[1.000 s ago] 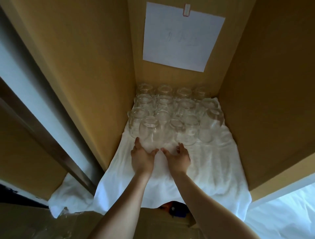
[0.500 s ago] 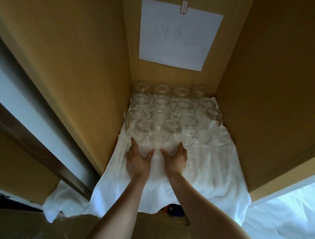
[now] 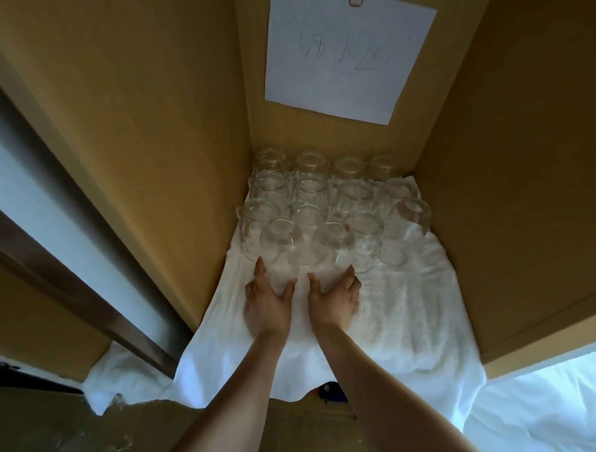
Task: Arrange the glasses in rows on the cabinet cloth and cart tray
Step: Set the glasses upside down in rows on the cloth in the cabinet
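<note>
The work surface is the floor of a wooden cabinet [image 3: 145,135] recess, closed in by tall side walls and a back wall; a dark frame strip [image 3: 84,290] runs diagonally outside the left wall. A white cloth [image 3: 412,322] covers the recess floor and drapes over its front edge. A white paper sheet [image 3: 345,58] with handwritten characters hangs on the back wall under a clip [image 3: 354,2]. The glasses [image 3: 354,193] stand on the far half of the cloth in three rows of four. All are inverted: mouth down on the cloth, base up, long axis roughly vertical. The near half of the cloth carries only the hands. Two more glasses begin a fourth row at the left. The left hand [image 3: 267,300] holds the left front glass [image 3: 280,242], with fingers and thumb curled round its lower wall. The right hand [image 3: 333,298] holds the right front glass [image 3: 333,242] the same way. Both front glasses rest on the cloth, close beside each other.
</note>
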A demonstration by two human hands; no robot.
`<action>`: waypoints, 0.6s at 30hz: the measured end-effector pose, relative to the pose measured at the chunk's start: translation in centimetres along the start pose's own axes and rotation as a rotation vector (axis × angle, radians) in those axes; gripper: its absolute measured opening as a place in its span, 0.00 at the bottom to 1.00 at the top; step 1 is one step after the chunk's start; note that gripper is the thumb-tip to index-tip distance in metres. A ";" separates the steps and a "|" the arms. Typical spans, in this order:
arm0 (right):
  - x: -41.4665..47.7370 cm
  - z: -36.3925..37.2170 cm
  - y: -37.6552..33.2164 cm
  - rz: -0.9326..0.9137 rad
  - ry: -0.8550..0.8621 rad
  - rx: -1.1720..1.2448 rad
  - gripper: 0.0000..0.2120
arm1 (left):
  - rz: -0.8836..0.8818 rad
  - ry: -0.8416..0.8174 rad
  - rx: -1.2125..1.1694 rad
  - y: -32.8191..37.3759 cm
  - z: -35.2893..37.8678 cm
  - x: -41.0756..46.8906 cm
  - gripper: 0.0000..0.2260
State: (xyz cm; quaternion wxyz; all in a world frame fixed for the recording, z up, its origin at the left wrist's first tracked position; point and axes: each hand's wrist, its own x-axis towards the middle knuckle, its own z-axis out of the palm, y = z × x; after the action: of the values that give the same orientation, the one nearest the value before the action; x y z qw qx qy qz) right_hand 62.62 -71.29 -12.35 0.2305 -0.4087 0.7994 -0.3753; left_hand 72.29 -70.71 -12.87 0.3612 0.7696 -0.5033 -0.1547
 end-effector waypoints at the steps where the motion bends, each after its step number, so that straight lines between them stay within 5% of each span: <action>1: 0.0 0.0 -0.1 -0.002 0.001 -0.004 0.42 | 0.011 0.000 0.009 0.0 0.0 0.0 0.38; 18: 1.3 -3.7 0.2 0.042 -0.229 0.099 0.45 | 0.016 -0.211 -0.200 -0.5 -1.7 0.0 0.51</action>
State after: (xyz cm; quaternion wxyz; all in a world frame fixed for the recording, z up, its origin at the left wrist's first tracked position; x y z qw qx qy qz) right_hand 59.26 -70.73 -10.31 0.3481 -0.4202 0.7567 -0.3601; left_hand 73.68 -69.90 -12.05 0.3826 0.7053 -0.5265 -0.2812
